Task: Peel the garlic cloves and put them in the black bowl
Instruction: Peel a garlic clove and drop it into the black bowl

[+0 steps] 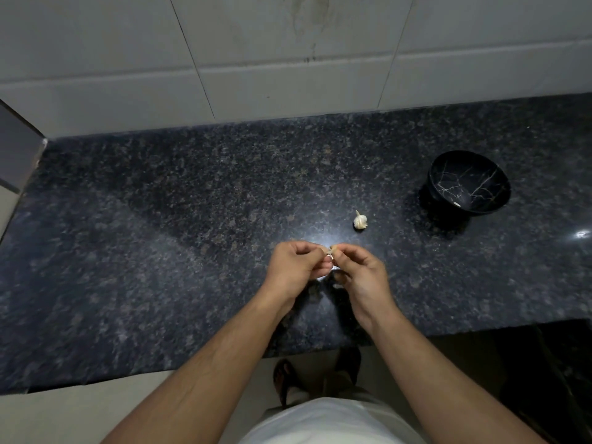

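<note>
No readable text, view perhaps too dim

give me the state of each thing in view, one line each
left hand: fingers curled, pinching the garlic clove
right hand: fingers curled, pinching the same clove
garlic clove: held between both hands above the counter, mostly hidden
garlic bulb: lying on the counter, untouched
black bowl: upright, one small pale piece inside

Both hands meet above the dark speckled surface (160, 251), the left hand (296, 267) and right hand (360, 272) pinching a small garlic clove (330, 251) between curled fingertips, seemingly with skin on. A garlic bulb (360, 220) lies near; the black bowl (469, 184) stands well apart to the right.
</note>
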